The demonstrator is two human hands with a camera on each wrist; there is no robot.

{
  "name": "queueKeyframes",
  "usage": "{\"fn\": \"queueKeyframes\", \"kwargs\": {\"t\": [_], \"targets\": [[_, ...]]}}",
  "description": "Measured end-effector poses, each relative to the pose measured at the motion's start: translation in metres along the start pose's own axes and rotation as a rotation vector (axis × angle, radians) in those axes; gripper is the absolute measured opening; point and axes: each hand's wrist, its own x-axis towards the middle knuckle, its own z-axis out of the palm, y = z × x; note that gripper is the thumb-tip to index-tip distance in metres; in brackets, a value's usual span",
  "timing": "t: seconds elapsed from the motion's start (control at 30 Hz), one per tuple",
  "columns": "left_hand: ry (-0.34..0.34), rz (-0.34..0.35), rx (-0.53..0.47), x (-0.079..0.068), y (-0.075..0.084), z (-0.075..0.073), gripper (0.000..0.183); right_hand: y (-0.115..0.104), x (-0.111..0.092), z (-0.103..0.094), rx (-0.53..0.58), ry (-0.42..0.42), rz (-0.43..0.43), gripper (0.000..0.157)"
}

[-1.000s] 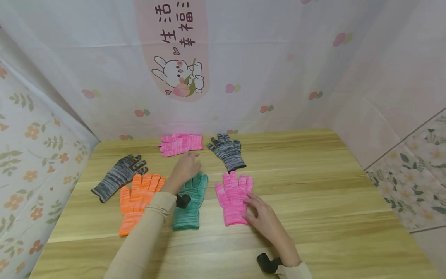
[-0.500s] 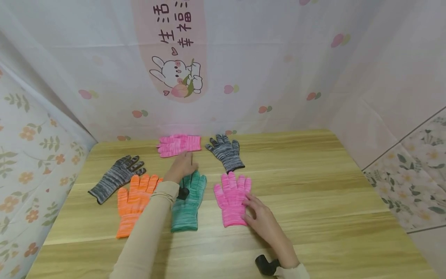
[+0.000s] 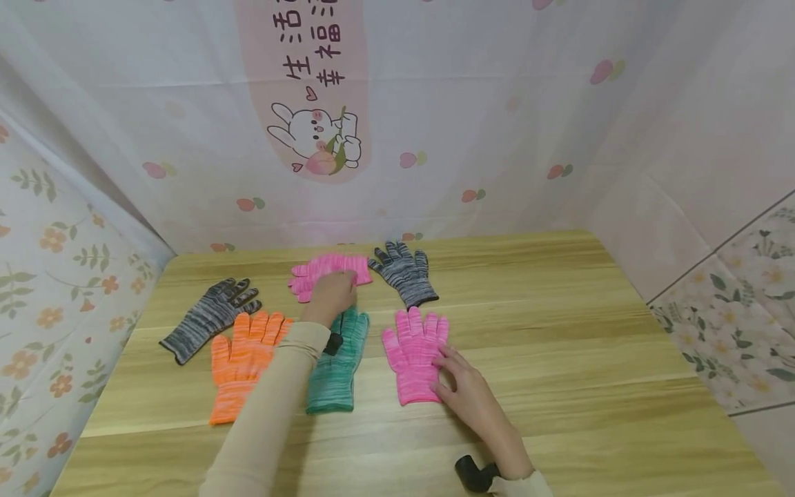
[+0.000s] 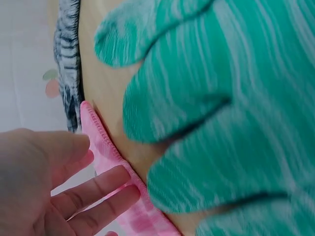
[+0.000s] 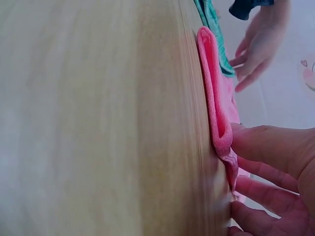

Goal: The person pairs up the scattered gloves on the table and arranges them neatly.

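My left hand [image 3: 336,295] reaches over the green glove [image 3: 332,376] and touches the far pink glove [image 3: 335,262]. Its straight fingers lie against that glove in the left wrist view, thumb near the forefinger; the contact is partly hidden. The nearer pink glove [image 3: 417,359] lies flat, palm and fingers spread, its cuff towards me. At its right edge rests my right hand [image 3: 466,390], fingers relaxed and thumb touching near the cuff [image 5: 214,93]. The green glove's fingers [image 4: 172,103] fill much of the left wrist view.
An orange glove [image 3: 239,366] lies left of the green one, partly behind my left sleeve [image 3: 267,407]. One grey-black glove [image 3: 211,317] is at far left, another [image 3: 405,275] at the back. A patterned white curtain [image 3: 497,138] borders the wooden table [image 3: 559,331].
The far pink glove has shifted right and towards me, turning slightly, with my left hand now on it. My right hand keeps its place beside the nearer pink glove.
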Motion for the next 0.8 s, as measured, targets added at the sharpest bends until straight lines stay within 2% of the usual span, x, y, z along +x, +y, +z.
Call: {"fn": "queueKeyframes", "kwargs": {"t": [0.13, 0.23, 0.37, 0.47, 0.53, 0.7, 0.8], "targets": [[-0.022, -0.005, 0.092, 0.002, 0.008, 0.003, 0.038, 0.001, 0.000, -0.001, 0.008, 0.002, 0.000, 0.040], [-0.059, -0.007, 0.155, 0.005, 0.014, 0.004, 0.052, 0.001, -0.001, -0.002, 0.006, 0.005, 0.000, 0.040], [-0.104, 0.062, 0.346, 0.011, 0.021, 0.004, 0.060, 0.002, -0.001, -0.002, 0.008, 0.011, 0.004, 0.039], [-0.141, 0.097, 0.450, 0.017, 0.023, 0.005, 0.057, 0.002, -0.001, -0.002, 0.020, 0.011, -0.003, 0.039], [-0.162, 0.094, 0.458, 0.020, 0.023, 0.005, 0.058, 0.002, -0.001, -0.001, 0.028, 0.005, -0.005, 0.040], [-0.135, 0.096, 0.359, 0.024, 0.019, 0.004, 0.021, 0.003, -0.001, 0.000, 0.022, 0.004, -0.002, 0.039], [-0.105, 0.122, 0.301, 0.024, 0.014, 0.004, 0.022, 0.003, -0.001, 0.000, 0.022, 0.007, -0.002, 0.039]]}}
